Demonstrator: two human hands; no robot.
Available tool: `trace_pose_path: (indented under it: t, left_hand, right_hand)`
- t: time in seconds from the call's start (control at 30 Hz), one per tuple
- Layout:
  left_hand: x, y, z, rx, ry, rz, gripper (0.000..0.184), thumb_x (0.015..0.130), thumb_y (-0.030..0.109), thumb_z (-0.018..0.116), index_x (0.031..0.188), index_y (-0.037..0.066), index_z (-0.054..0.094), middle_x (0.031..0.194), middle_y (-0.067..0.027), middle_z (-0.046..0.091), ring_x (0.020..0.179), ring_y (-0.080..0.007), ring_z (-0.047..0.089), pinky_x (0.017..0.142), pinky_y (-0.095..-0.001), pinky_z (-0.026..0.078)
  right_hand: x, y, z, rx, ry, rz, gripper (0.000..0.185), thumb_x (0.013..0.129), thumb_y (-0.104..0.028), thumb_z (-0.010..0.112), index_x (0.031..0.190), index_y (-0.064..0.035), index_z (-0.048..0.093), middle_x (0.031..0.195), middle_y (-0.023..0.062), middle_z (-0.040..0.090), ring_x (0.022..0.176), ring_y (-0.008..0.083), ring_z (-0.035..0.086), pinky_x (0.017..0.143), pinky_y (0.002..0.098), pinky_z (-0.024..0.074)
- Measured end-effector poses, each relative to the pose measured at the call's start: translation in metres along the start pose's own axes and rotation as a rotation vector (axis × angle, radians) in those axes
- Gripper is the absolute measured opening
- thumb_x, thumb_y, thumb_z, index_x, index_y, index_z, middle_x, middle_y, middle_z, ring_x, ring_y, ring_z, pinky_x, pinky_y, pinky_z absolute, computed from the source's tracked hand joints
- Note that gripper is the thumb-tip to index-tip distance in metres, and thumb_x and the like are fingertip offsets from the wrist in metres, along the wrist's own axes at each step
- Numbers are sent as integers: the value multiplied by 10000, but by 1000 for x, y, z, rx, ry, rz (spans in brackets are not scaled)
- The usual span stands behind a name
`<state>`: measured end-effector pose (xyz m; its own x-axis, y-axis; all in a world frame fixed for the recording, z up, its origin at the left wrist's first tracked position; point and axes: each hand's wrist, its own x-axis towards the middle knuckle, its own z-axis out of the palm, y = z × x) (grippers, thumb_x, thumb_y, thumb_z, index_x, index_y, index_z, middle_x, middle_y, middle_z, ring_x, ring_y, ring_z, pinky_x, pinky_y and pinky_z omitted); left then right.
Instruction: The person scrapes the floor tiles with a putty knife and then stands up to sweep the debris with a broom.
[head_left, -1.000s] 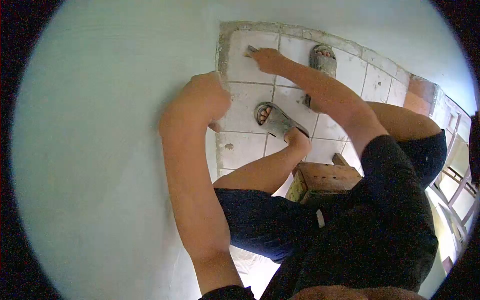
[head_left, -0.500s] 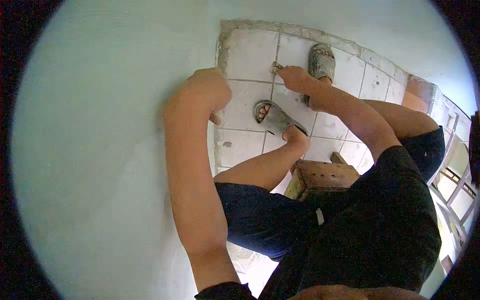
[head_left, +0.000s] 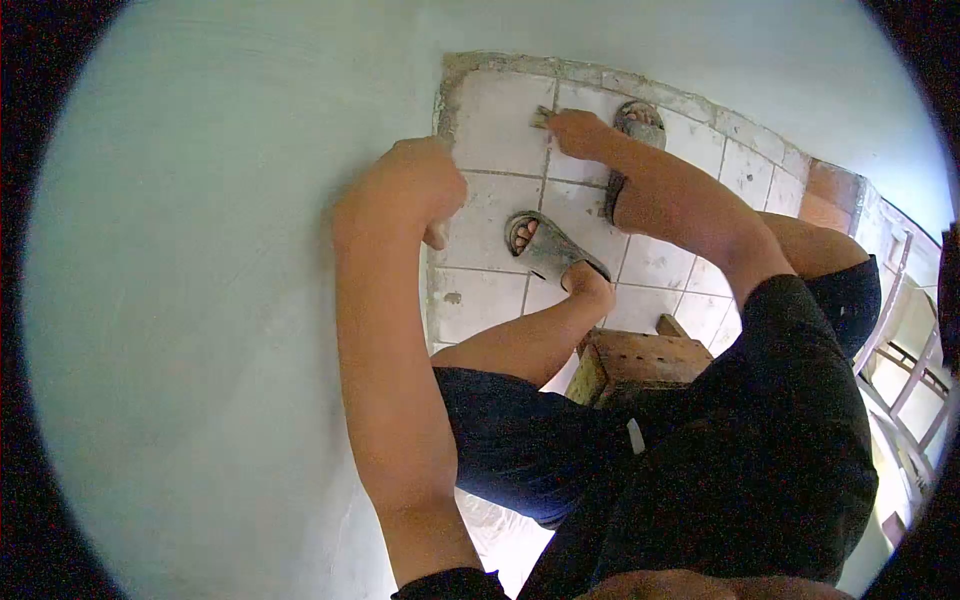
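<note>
My left hand [head_left: 405, 190] is closed, its back toward me, held against or very near the pale green wall [head_left: 200, 250]. Its fingers are mostly hidden, so anything inside them does not show. My right hand [head_left: 583, 135] reaches out above the white tiled floor [head_left: 495, 215], closed around a small tool [head_left: 541, 117]. Only the tool's short, flat, pale end sticks out past the fingers; its exact kind is unclear.
My feet wear grey, stained sandals [head_left: 553, 246] on the tiles. A wooden stool [head_left: 645, 362] is beneath me. Rough cement edging [head_left: 620, 80] runs along the wall base. Pale metal frames [head_left: 905, 385] stand at the right, near a brick-coloured block [head_left: 832, 195].
My right hand has moved a little toward the far wall with the small tool. My left hand keeps nearly the same place; the view has shifted slightly.
</note>
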<state>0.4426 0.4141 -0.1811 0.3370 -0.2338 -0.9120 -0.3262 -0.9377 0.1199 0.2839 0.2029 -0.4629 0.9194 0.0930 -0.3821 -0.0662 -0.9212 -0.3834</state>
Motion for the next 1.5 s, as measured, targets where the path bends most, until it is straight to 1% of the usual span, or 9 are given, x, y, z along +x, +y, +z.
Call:
trace_pose_path:
  t: [0.37, 0.53, 0.63, 0.7, 0.8, 0.93, 1.03, 1.37, 1.5]
  left_hand:
    - [-8, 16, -2, -3, 33, 24, 312, 829, 41, 469, 1060, -78, 642, 882, -209, 707, 644, -282, 713, 651, -434, 560]
    - [-22, 32, -13, 82, 17, 17, 315, 823, 55, 460, 1047, -59, 651, 810, -162, 713, 660, -241, 715, 647, -420, 547]
    - [-27, 36, -13, 63, 68, 22, 296, 813, 49, 463, 1007, -54, 662, 808, -161, 714, 645, -233, 710, 654, -425, 540]
    - [-40, 37, -14, 111, 67, 49, 285, 882, 103, 478, 1075, -69, 598, 862, -179, 697, 645, -241, 706, 607, -390, 564]
    - [-67, 34, -10, 125, 98, 58, 336, 949, 175, 506, 1166, -80, 532, 923, -196, 681, 657, -251, 703, 573, -353, 589]
    - [-134, 46, 11, 25, 224, 40, 419, 943, 227, 545, 1249, -59, 516, 951, -196, 679, 674, -251, 697, 582, -355, 589]
    - [-165, 51, 25, 33, 369, 128, 263, 887, 184, 571, 937, -64, 644, 784, -234, 681, 628, -279, 695, 649, -429, 545]
    - [-122, 11, 23, 130, 488, 362, 368, 905, 268, 592, 1071, -60, 606, 868, -233, 683, 708, -320, 686, 694, -449, 539]
    - [-132, 6, 1, 55, 472, 268, 455, 918, 307, 616, 1209, -39, 566, 919, -197, 685, 538, -242, 644, 554, -363, 534]
  right_hand:
    - [116, -27, -24, 14, 22, 24, 257, 806, -114, 528, 991, 55, 587, 971, 263, 644, 930, 392, 647, 768, 500, 540]
    - [36, -26, 26, 6, 137, 17, 376, 862, -85, 454, 1207, -54, 599, 1051, 223, 653, 961, 386, 655, 776, 503, 553]
    - [-35, -19, 81, -4, 77, -76, 269, 876, -137, 452, 1048, -17, 619, 887, 203, 669, 822, 376, 672, 718, 498, 554]
    - [-65, -37, 78, 47, -65, 163, 238, 863, -155, 473, 990, -13, 617, 852, 196, 666, 817, 366, 667, 722, 487, 550]
    - [-88, -26, 129, 54, 210, 20, 245, 851, -151, 481, 995, -10, 620, 840, 199, 660, 819, 352, 665, 722, 462, 551]
    - [-147, -75, 88, 87, 191, 109, 160, 756, -86, 564, 844, 17, 648, 825, 250, 659, 823, 388, 666, 741, 461, 543]
    - [-164, -93, 95, 181, 147, 153, 150, 765, -77, 565, 844, 23, 644, 832, 252, 661, 848, 395, 668, 757, 472, 540]
    - [-138, -125, 107, 121, 165, 149, 112, 810, -46, 525, 870, 17, 596, 773, 223, 620, 741, 400, 641, 660, 491, 536]
    - [-148, -120, 123, 208, 187, 185, 137, 808, -64, 527, 901, 15, 587, 774, 223, 621, 738, 396, 641, 660, 485, 539]
